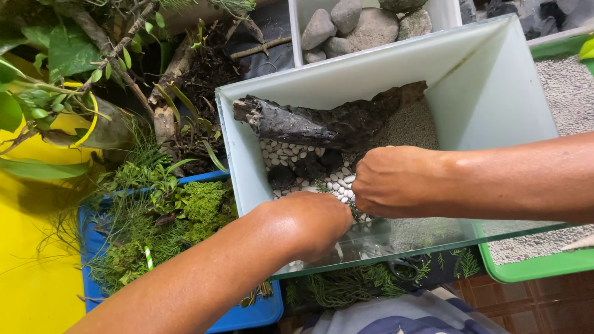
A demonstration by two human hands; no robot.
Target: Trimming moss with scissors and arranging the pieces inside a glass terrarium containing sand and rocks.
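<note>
A glass tank (482, 74) with frosted white walls holds grey gravel (408, 127), white pebbles (281, 151), dark lumps and a long piece of dark driftwood (315, 124). Both my hands reach down inside it over the near glass edge. My left hand (309, 222) is bent at the wrist, fingers hidden below. My right hand (390, 182) is curled with fingertips pressed among the white pebbles by a small green sprig (322, 184). What the fingers pinch is hidden.
A blue tray (247, 315) of moss and green plants sits left of the tank. A white bin of grey stones (352, 28) stands behind. A green tray (538, 266) of grey gravel lies right. Scissors (402, 267) rest under the tank's front. Yellow surface at left.
</note>
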